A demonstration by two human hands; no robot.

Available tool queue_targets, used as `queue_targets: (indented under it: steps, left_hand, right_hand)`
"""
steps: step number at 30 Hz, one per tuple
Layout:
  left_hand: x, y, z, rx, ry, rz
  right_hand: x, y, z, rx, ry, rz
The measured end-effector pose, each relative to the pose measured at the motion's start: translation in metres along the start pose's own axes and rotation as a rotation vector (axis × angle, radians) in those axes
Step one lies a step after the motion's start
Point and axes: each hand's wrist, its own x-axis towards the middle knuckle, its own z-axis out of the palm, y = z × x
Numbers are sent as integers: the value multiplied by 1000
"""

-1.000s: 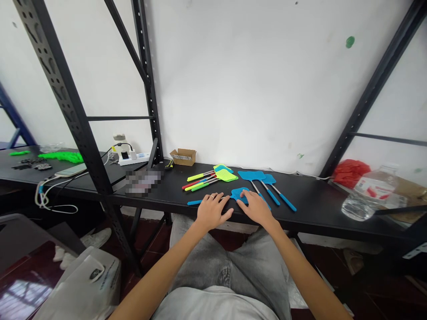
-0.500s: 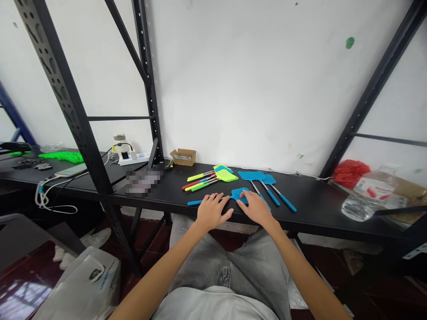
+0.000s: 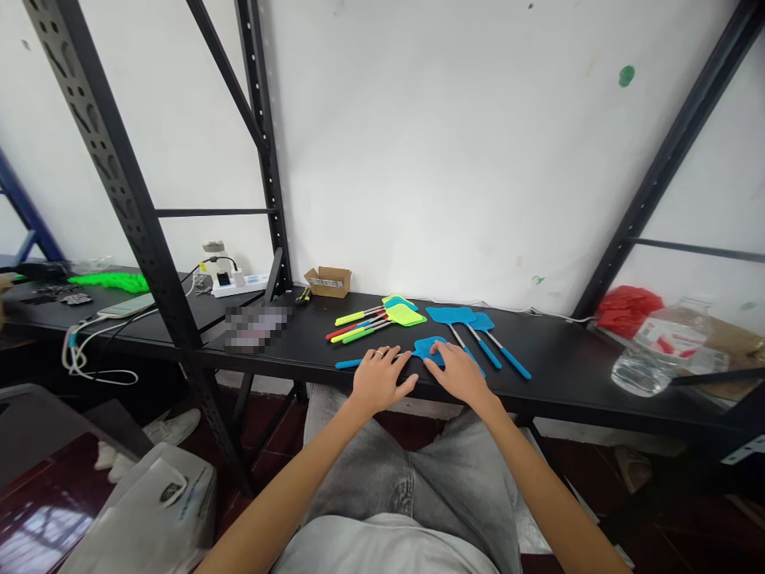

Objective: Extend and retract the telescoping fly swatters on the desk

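A blue fly swatter [image 3: 425,346] lies crosswise near the front edge of the black shelf, its handle pointing left. My left hand [image 3: 378,379] rests over its shaft with the fingers spread. On the right part of its mesh head lies my right hand [image 3: 457,371], fingers stretched out. Behind my hands is a pile of several fly swatters [image 3: 406,316] in yellow, green, red and blue, with handles to the left. Several more blue fly swatters [image 3: 453,316] lie to the right, their handles slanting toward the front right.
At the back left stand a small open cardboard box [image 3: 328,281] and a yellow-black cutter [image 3: 304,296]. A power strip [image 3: 240,285] lies farther left, past the upright post [image 3: 137,215]. On the right are a large clear bottle [image 3: 663,347] and a red plastic bag [image 3: 627,311].
Both hands and the swatters stay where they were. A small light-brown shape has come into view at the far left edge.
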Motion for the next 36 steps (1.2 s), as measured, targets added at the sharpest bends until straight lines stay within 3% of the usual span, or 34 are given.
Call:
queue_targets:
  steps: [36]
  left_hand:
    - [0,0,0,0,-6,-3]
  right_hand:
    - [0,2,2,-1,13,-13]
